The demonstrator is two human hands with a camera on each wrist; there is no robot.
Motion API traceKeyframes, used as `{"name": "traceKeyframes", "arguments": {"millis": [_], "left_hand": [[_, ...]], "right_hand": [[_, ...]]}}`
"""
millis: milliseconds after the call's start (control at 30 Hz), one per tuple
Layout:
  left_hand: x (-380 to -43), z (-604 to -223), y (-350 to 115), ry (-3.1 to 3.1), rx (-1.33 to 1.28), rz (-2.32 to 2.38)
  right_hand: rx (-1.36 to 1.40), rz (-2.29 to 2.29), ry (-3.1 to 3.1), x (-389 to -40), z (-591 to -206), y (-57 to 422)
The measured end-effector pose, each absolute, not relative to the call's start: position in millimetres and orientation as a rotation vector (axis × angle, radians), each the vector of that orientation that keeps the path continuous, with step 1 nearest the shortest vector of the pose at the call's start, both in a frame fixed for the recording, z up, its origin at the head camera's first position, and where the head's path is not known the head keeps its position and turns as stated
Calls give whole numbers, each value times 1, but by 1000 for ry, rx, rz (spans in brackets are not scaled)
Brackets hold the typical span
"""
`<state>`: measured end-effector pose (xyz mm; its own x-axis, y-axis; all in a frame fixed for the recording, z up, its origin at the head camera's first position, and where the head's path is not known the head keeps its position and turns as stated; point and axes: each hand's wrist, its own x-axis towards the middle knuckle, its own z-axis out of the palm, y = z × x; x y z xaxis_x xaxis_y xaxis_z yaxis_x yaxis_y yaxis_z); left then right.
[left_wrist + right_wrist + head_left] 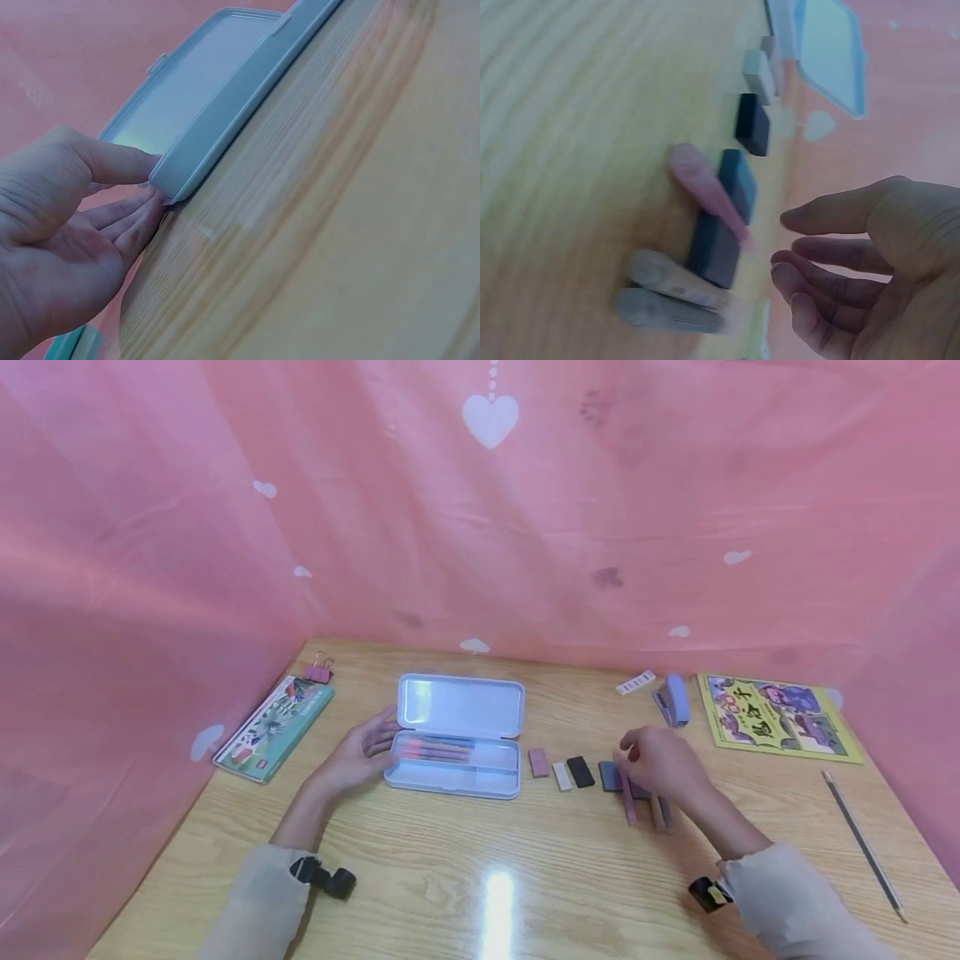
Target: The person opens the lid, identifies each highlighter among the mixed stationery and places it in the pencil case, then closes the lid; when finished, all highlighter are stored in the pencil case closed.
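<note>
My left hand (360, 753) touches the left end of the open light-blue pencil case (450, 781), fingers nearly straight. In the left wrist view its thumb (124, 163) meets the case's corner. Several slim pens (438, 749) lie in the case's back compartment. My right hand (667, 764) hovers over a pink pen (628, 802), fingers bent; the right wrist view shows a gap between fingertips and pen. That pen lies across dark blue-grey blocks (714, 251), like erasers. Beside it lie a tan pen (676, 277) and a grey pen (667, 311).
Between case and right hand lie pink (538, 762), white (562, 777) and black (581, 772) erasers. Behind stand a purple stapler (673, 700) and a small white strip (636, 682). A yellow book (780, 718) and pencil (862, 843) lie right; a green box (273, 727) and binder clip (318, 672) left.
</note>
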<state>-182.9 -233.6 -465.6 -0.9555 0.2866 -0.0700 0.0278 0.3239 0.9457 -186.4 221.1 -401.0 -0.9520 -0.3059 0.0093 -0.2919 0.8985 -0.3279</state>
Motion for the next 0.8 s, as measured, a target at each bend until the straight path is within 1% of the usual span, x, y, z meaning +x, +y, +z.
{"name": "traceKeyframes", "arguments": {"millis": [267, 500, 667, 800], "left_hand": [[-185, -467, -235, 2354, 290, 1679], [-186, -467, -234, 2354, 331, 1686], [-186, -466, -234, 2354, 339, 1698], [-186, -467, -234, 2358, 322, 1688]], "right_hand": [[-320, -481, 2977, -195, -419, 222], [-177, -525, 2978, -200, -425, 221], [-176, -592, 2991, -202, -425, 221], [-267, -718, 2995, -202, -416, 221]]}}
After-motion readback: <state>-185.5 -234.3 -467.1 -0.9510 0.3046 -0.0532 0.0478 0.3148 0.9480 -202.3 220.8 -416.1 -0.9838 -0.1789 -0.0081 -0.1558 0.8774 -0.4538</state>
